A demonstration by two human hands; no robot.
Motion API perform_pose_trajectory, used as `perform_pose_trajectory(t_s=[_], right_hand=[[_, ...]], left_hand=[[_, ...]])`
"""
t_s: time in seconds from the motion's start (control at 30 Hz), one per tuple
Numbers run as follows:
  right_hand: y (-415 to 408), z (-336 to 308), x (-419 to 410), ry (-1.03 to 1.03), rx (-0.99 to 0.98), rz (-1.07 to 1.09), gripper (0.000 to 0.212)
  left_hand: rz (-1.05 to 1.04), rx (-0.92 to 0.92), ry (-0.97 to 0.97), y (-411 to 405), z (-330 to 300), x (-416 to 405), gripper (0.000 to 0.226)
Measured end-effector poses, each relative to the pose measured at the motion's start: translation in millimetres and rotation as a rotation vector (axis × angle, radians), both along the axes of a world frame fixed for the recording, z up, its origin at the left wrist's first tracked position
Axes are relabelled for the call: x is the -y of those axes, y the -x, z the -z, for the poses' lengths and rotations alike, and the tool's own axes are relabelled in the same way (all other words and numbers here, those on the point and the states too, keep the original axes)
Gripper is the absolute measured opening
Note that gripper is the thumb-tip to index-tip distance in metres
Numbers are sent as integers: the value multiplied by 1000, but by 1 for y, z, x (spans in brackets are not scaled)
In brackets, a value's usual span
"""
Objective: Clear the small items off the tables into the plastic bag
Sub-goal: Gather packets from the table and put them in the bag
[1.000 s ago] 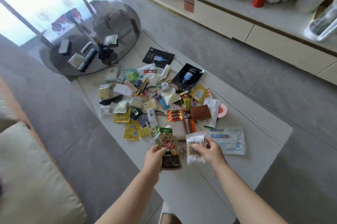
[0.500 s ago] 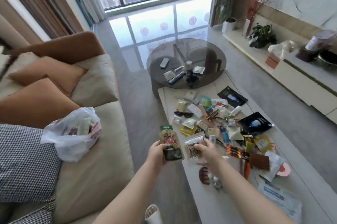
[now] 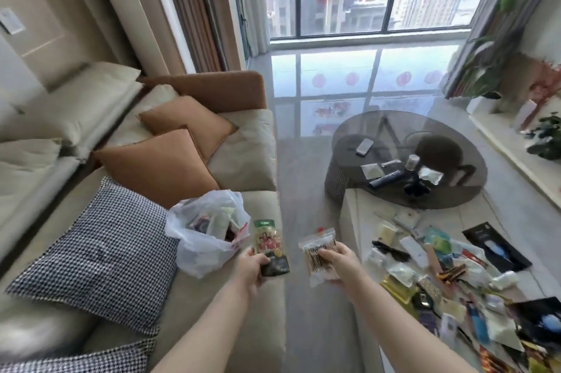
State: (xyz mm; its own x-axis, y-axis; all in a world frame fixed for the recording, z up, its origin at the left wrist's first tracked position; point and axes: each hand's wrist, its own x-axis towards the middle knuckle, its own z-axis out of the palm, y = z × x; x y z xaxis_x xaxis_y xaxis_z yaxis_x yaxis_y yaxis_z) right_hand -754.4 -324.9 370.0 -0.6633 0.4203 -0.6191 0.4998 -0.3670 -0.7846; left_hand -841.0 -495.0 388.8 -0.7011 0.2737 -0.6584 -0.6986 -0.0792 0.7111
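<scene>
My left hand (image 3: 251, 267) grips a green and dark snack pouch (image 3: 270, 246) by its lower end, upright, just right of the white plastic bag (image 3: 204, 239). The bag sits open on the sofa seat with several items inside. My right hand (image 3: 341, 263) holds a clear zip bag of cotton swabs (image 3: 319, 251) over the floor gap between sofa and table. Many small packets and sachets (image 3: 437, 278) lie scattered over the white table (image 3: 358, 214) at the right.
A beige sofa (image 3: 243, 160) with orange cushions and a houndstooth pillow (image 3: 100, 254) fills the left. A round dark glass table (image 3: 406, 160) beyond the white one carries remotes and small packets. A low white cabinet (image 3: 522, 160) with plants runs along the right.
My view has swung left toward the sofa. Both hands have moved away from the table, carrying the pouch and the swab bag toward the plastic bag.
</scene>
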Motion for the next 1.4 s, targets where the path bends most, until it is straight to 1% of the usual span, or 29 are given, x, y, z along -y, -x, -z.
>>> perform_pose_trajectory(t_s=[0.1, 0.23, 0.37, 0.47, 0.57, 0.67, 0.8, 0.97, 1.07, 1.13, 1.2, 1.3, 1.4], right_hand=[[41, 0, 14, -50, 23, -72, 12], [93, 4, 22, -71, 13, -196, 8], [151, 11, 24, -34, 6, -283, 11], [196, 17, 23, -22, 28, -365, 15], [238, 25, 18, -47, 55, -453, 24], [275, 38, 15, -65, 72, -536, 27], [310, 56, 17, -146, 122, -597, 28], [343, 76, 28, -186, 187, -602, 26], [363, 89, 37, -196, 246, -622, 22], [377, 102, 45, -205, 278, -626, 16], [390, 113, 53, -210, 305, -623, 12], [407, 133, 66, -226, 350, -604, 18], [422, 155, 81, -237, 399, -603, 25]], left_hand=[[-66, -13, 23, 29, 8, 20, 41], [-178, 7, 96, 58, 20, 37, 26], [-303, 25, 134, 89, 35, 46, 23], [-401, 39, 165, 115, 40, 49, 32], [-451, 61, 249, 141, 50, 45, 44], [-490, 33, 331, 168, 64, 38, 46], [-572, 88, 286, 198, 73, 33, 47], [-625, 160, 253, 232, 90, 33, 41], [-609, 202, 243, 251, 102, 34, 44], [-585, 233, 257, 265, 118, 39, 48], [-562, 274, 267, 276, 134, 46, 47], [-524, 308, 297, 290, 158, 58, 41], [-521, 341, 295, 306, 181, 69, 42]])
